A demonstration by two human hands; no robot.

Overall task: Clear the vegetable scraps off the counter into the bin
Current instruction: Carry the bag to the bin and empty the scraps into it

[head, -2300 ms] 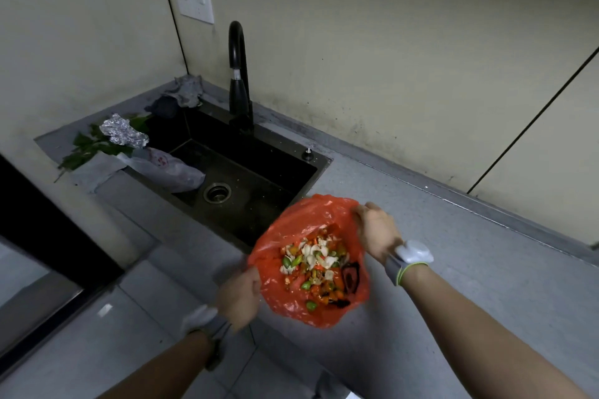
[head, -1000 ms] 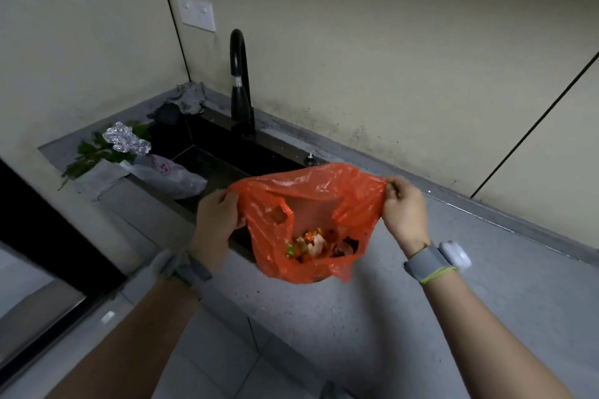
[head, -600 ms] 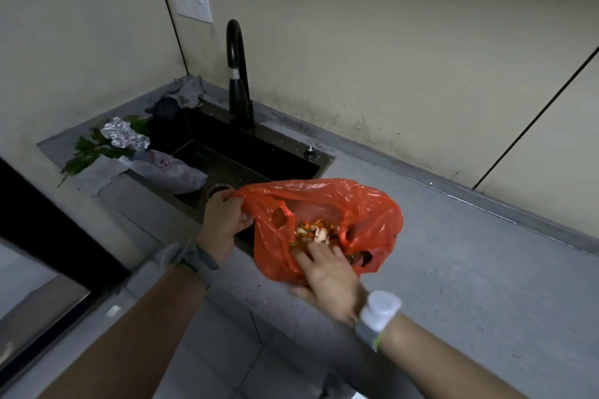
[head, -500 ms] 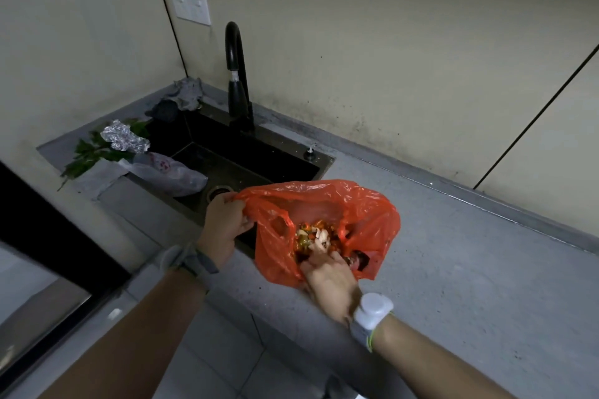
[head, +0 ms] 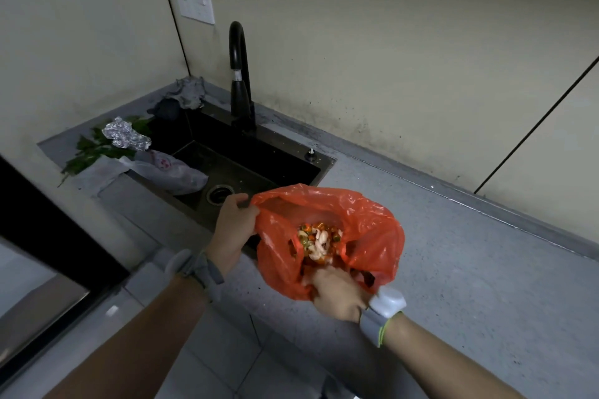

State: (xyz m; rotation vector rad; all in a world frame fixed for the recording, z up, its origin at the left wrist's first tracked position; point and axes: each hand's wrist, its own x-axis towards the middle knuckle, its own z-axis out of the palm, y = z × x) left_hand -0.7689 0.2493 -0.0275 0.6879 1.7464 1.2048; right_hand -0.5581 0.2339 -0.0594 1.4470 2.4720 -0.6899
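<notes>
Head view: one orange bag hangs over the counter edge beside the sink, chopped scraps already gathered inside. Left hand is pinched shut on the bag's rim; right hand grips its near edge, fingers probably curled in the plastic. No bin in sight, so dumping remains. Also left: one leafy bunch, one foil ball, one pale bag

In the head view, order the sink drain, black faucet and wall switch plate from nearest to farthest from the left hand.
From the left hand:
1. Sink drain, just beyond it in the basin.
2. Black faucet, at the sink's back edge.
3. Wall switch plate, high on the wall.
</notes>
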